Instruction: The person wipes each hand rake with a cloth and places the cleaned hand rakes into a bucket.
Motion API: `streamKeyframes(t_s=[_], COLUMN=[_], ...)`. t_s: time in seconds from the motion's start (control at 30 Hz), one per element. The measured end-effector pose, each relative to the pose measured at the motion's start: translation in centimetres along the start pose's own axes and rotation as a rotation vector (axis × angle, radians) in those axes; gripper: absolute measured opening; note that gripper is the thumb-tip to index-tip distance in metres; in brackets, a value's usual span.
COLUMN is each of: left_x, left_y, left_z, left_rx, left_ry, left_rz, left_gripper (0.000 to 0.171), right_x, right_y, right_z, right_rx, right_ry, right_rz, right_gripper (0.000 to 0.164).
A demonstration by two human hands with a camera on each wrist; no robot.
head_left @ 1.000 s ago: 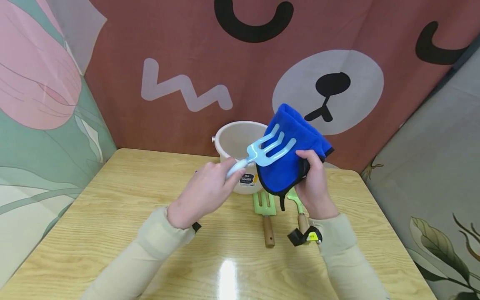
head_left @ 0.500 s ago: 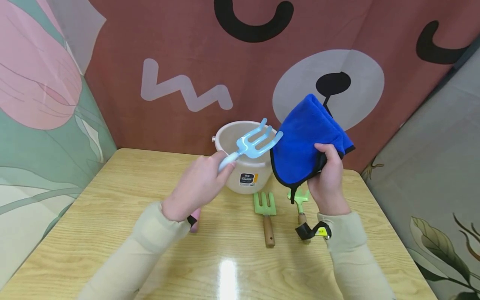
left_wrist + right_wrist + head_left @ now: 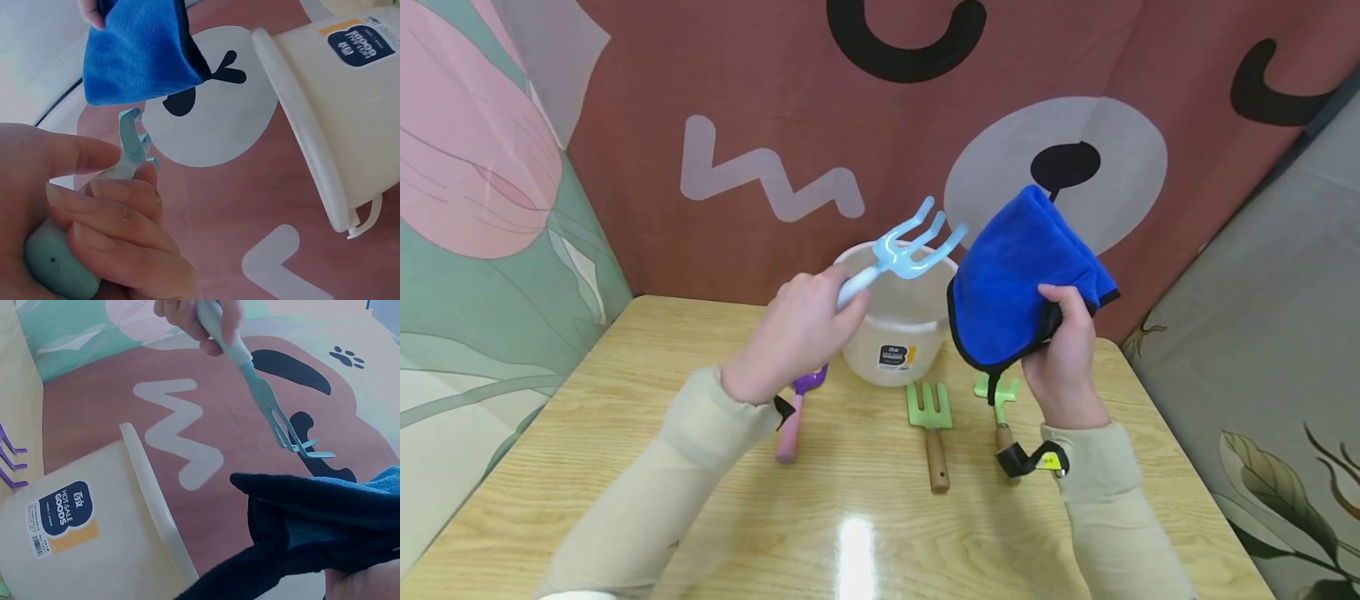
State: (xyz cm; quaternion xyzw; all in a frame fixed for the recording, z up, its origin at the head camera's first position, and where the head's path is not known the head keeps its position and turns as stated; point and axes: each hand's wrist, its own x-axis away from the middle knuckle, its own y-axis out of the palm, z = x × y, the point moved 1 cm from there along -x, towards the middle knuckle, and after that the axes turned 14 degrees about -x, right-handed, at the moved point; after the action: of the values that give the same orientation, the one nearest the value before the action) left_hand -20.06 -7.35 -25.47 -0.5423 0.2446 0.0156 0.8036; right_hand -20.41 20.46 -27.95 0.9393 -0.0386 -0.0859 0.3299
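In the head view my left hand point(image 3: 797, 329) grips the white handle of a light-blue hand fork point(image 3: 902, 257), its three prongs raised above the bucket's rim. The left wrist view shows the fingers curled round that handle. My right hand point(image 3: 1063, 358) holds a folded blue cloth point(image 3: 1018, 275) with black edging, the thumb on its front; a black loop hangs from its lower corner. Fork and cloth are apart. Between and behind them stands a whitish bucket point(image 3: 857, 350) with a dark label, its inside only partly visible.
A green fork with a wooden handle point(image 3: 937, 458) lies before the bucket. Right of it lies a smaller green rake point(image 3: 997, 408), partly behind the wrist strap. A purple tool with a pink handle point(image 3: 791, 433) lies left, its head partly hidden. Printed cloth hangs behind the table point(image 3: 715, 525).
My right hand has carried the cloth rightward, away from the fork. The fork has shifted slightly left and then up, over the bucket. The purple-and-pink tool now shows beside my left wrist.
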Motion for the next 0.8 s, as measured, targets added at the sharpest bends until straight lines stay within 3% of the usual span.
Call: streamKeyframes(t_s=[0.23,0.43,0.8], left_x=[-1.2,-2.7,-5.4], left_y=[-1.6,-2.6,-2.6], left_z=[0.4,0.4,0.1], left_rx=[0.034,0.007,-0.093], left_ry=[-0.027,-0.035,-0.004], left_rz=[-0.029,-0.023,0.014], left_gripper=[0.023,0.023,0.025], right_x=[-0.3,-0.4,-0.7], right_y=[-0.4,-1.0,-1.9], right_z=[-0.4,-0.8,-1.0], right_rx=[-0.023,-0.049,-0.073], right_ry=[-0.024,-0.052,-0.093], right_rz=[0.013,0.041,0.061], right_gripper=[0.058,0.054,0.051])
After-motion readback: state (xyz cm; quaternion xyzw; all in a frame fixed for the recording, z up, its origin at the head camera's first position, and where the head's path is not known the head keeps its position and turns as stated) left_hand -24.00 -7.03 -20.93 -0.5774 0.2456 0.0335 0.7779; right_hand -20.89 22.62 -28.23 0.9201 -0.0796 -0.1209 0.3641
